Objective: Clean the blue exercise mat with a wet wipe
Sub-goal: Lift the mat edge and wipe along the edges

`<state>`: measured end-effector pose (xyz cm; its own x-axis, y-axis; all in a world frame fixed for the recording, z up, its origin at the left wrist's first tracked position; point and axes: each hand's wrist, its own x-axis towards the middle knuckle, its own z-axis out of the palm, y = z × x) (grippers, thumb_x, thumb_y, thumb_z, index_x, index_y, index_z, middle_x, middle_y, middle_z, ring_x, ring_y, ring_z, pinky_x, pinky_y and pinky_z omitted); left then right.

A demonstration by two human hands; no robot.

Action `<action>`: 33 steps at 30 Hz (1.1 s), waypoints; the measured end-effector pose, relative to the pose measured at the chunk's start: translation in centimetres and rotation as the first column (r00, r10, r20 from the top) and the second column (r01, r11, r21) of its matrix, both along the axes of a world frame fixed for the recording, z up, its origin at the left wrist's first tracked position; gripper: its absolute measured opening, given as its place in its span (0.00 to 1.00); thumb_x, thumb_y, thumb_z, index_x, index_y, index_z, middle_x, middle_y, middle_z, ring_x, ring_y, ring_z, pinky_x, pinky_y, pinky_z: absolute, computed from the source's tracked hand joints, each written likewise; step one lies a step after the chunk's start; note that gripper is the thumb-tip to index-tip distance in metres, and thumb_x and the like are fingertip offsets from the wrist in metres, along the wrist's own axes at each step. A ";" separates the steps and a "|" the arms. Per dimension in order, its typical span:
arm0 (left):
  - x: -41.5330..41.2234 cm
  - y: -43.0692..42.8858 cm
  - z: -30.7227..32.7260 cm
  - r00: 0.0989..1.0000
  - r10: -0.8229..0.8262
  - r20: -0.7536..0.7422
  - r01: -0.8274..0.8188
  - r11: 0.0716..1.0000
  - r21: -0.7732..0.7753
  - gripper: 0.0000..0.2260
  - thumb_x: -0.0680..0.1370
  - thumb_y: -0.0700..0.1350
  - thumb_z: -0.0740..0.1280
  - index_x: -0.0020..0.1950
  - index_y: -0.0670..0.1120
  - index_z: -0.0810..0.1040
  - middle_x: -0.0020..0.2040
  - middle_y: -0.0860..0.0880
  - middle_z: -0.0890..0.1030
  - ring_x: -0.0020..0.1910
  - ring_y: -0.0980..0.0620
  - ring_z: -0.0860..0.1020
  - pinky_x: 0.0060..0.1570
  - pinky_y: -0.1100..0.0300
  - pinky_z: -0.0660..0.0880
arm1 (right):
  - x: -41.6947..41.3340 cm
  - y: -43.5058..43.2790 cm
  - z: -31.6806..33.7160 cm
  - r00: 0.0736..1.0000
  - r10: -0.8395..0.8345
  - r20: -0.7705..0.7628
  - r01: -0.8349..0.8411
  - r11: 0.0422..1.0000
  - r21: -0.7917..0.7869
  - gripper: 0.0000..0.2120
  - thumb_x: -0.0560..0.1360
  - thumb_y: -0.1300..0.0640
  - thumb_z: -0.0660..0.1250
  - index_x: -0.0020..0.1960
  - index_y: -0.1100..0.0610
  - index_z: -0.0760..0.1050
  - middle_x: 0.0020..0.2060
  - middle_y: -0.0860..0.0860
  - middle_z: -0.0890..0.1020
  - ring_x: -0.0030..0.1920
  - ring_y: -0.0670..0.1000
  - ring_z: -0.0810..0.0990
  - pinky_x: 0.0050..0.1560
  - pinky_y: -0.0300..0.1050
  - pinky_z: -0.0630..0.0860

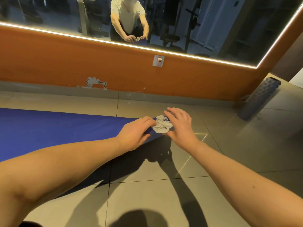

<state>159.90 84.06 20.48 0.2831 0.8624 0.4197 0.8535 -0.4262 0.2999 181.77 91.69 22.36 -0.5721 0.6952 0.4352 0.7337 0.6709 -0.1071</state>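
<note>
Fingers (147, 121) of our left hand (136, 133) pinch the mat (49, 128) at its end. Our right hand (182, 128) rests loose-fingered against the crumpled wipe (162, 126).

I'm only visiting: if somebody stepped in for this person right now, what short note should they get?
Left hand: pinches the right end of the blue mat, thumb under its edge, fingertips against the wet wipe.
Right hand: fingers straight beside the wipe, thumb touching it.
Wipe: crumpled on the mat's right end, between both hands.
Done: cannot tell how much has been wiped; no streaks show.
Left: probably wiping along the mat toward its left end.
</note>
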 end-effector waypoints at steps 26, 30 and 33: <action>-2.3 -3.7 6.0 0.973 0.170 -0.156 -0.165 0.985 0.044 0.11 0.82 0.50 0.63 0.59 0.49 0.81 0.48 0.50 0.78 0.44 0.51 0.74 0.41 0.55 0.74 | -5.5 -2.1 7.5 0.990 -0.033 0.136 0.043 0.997 -0.071 0.16 0.75 0.47 0.73 0.63 0.44 0.81 0.56 0.45 0.81 0.61 0.52 0.69 0.59 0.52 0.65; -4.8 -5.8 4.0 0.928 0.223 -0.298 -0.258 0.963 -0.083 0.08 0.82 0.48 0.64 0.58 0.50 0.80 0.47 0.50 0.75 0.43 0.52 0.71 0.38 0.59 0.65 | -5.0 -1.6 7.1 0.997 -0.032 0.069 0.039 0.993 -0.112 0.18 0.73 0.45 0.75 0.62 0.45 0.82 0.53 0.45 0.81 0.60 0.52 0.69 0.57 0.49 0.61; -5.0 -6.8 3.3 0.911 0.232 -0.341 -0.296 0.943 -0.149 0.10 0.83 0.52 0.61 0.58 0.50 0.79 0.46 0.51 0.73 0.43 0.53 0.72 0.39 0.59 0.65 | -5.3 -2.0 6.8 0.995 -0.037 0.096 0.047 0.994 -0.101 0.18 0.73 0.45 0.75 0.62 0.44 0.81 0.54 0.45 0.81 0.60 0.52 0.69 0.57 0.50 0.62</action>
<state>154.95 77.27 23.77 0.1232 0.9787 0.1645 0.9898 -0.1331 0.0511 176.48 89.68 29.19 -0.5766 0.7577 0.3057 0.7711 0.6284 -0.1032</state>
